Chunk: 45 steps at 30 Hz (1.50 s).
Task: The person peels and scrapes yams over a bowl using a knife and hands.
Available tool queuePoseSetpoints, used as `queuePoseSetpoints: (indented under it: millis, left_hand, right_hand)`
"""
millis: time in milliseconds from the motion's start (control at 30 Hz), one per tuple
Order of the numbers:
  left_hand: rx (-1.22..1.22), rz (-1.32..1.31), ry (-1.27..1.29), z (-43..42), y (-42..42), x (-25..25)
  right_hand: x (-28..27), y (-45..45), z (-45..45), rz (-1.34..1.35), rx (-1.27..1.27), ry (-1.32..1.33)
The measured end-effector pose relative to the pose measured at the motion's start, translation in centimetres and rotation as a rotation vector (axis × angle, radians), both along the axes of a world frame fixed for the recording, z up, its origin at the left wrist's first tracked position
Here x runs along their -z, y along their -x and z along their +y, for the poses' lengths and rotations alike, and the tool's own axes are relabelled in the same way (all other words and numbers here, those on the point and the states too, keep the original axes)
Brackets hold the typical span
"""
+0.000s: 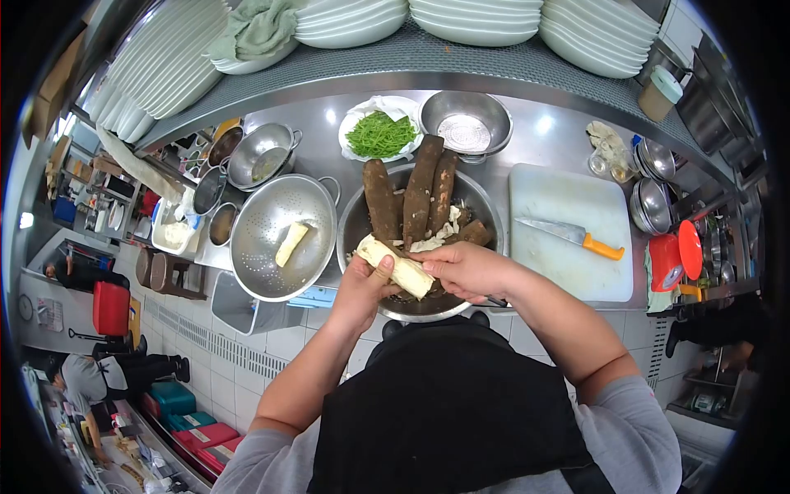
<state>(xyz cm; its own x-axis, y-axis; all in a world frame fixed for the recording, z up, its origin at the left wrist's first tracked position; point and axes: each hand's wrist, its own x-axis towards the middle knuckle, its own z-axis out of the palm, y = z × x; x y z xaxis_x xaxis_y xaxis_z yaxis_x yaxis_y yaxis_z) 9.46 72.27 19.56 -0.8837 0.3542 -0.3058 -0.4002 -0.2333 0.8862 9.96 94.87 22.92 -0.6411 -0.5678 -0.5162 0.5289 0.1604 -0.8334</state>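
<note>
Over the big steel bowl (489, 202), my left hand (360, 290) is wrapped round a peeled, pale cassava root (405, 274). Closed against the root's right side, my right hand (469, 270) grips a small tool whose dark handle (496, 301) sticks out below the palm; its working end is hidden. Several unpeeled brown cassava roots (422, 188) lean in the bowl, with pale peelings (436, 239) among them. Left of the bowl, a steel colander (255, 222) holds one peeled cassava piece (292, 244).
A knife with a yellow handle (604, 246) lies on the white cutting board (568, 193) at the right. Behind the bowl are chopped greens (379, 134) and a steel basin (466, 119). Stacked plates (477, 20) line the overhead shelf. Another person (86, 379) works at the far left.
</note>
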Motion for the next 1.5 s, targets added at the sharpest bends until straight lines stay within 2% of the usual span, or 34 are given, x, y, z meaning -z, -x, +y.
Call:
queuePoseSetpoints:
  millis: [67, 100, 167, 333, 400, 500, 633, 833, 933, 1033, 1100, 1133, 1300, 1433, 1500]
  left_hand:
    - [-0.056, -0.02, -0.022, 0.0, 0.0, 0.1]
    - [-0.063, -0.021, -0.021, -0.2, 0.0, 0.4]
    - [-0.058, -0.013, -0.035, -0.6, 0.2, 1.0]
    - [-0.09, 0.016, -0.045, -0.3, -0.4, 0.0]
    - [-0.091, 0.049, -0.044, 0.1, -0.8, -0.6]
    - [-0.086, 0.071, -0.039, 0.3, -0.9, -0.7]
    - [-0.038, 0.049, -0.055, 0.4, -1.1, -0.7]
    - [-0.014, 0.052, -0.028, 0.4, -1.1, -0.8]
    - [-0.025, 0.043, -0.01, 0.4, -0.8, -0.7]
    - [0.005, 0.035, -0.037, -0.4, -0.1, -0.2]
    - [0.043, 0.032, -0.072, -0.8, -0.1, 0.0]
    - [0.057, 0.015, -0.091, -1.0, 0.0, 0.0]
    - [0.076, -0.011, -0.12, -1.1, -0.1, 0.0]
    - [0.049, -0.029, -0.081, -1.0, -0.3, 0.3]
    - [0.034, -0.025, -0.065, -0.7, -0.4, 0.3]
  right_hand:
    - [0.8, 0.0, -0.5, 0.211, -0.031, -0.156]
    - [2.1, -0.5, -1.0, 0.21, -0.038, -0.155]
    - [4.2, -1.9, -2.0, 0.994, 0.173, -0.306]
    - [1.4, -3.6, -2.0, 0.923, 0.244, -0.394]
    - [0.5, -3.9, -2.1, 0.909, 0.138, -0.502]
    - [-0.8, -4.2, -2.3, 0.9, 0.114, -0.609]
    - [-0.9, -4.3, -2.4, 0.882, 0.112, -0.644]
    - [-0.1, -4.5, -3.3, 0.842, 0.175, -0.56]
    - [0.6, -4.1, -3.6, 0.923, 0.22, -0.613]
    - [1.5, -3.0, -2.9, 0.942, 0.229, -0.544]
    - [2.0, -1.8, -1.8, 0.933, 0.13, -0.338]
    - [1.7, -1.5, -1.7, 0.934, 0.132, -0.34]
    - [1.8, -1.1, -1.5, 0.547, 0.072, -0.188]
    - [1.7, -2.7, -2.7, 0.451, 0.152, -0.164]
    - [3.3, -3.6, -3.4, 0.936, 0.254, -0.381]
